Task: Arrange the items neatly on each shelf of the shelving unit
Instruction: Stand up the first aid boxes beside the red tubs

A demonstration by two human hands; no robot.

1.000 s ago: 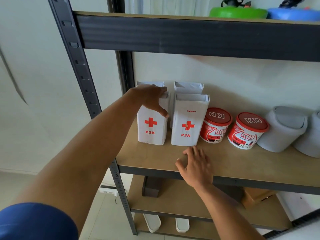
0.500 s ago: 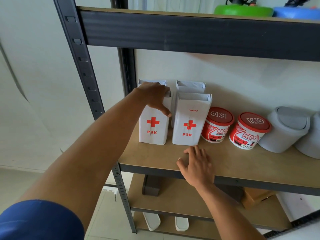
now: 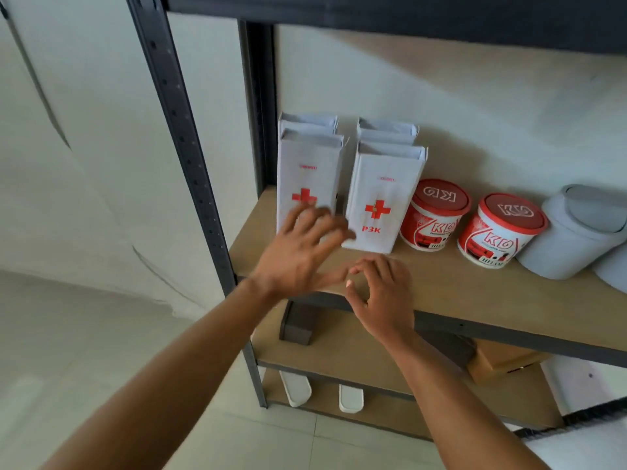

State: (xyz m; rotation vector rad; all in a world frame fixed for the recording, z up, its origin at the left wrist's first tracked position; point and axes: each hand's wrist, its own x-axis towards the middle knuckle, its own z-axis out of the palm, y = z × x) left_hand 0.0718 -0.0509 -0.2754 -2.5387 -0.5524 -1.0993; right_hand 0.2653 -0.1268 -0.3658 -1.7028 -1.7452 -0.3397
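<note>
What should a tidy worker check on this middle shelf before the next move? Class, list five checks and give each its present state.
1. Front-left white red-cross box stands upright: ok.
2. Front-right white red-cross box lines up with its neighbour: not ok, it sits nearer the wooden shelf edge and a gap parts them.
3. Two rear white boxes stand behind the front pair: ok.
4. Two red-lidded white tubs sit level: not ok, both lean.
5. Left hand and right hand are free to grasp: ok, fingers spread, holding nothing.
</note>
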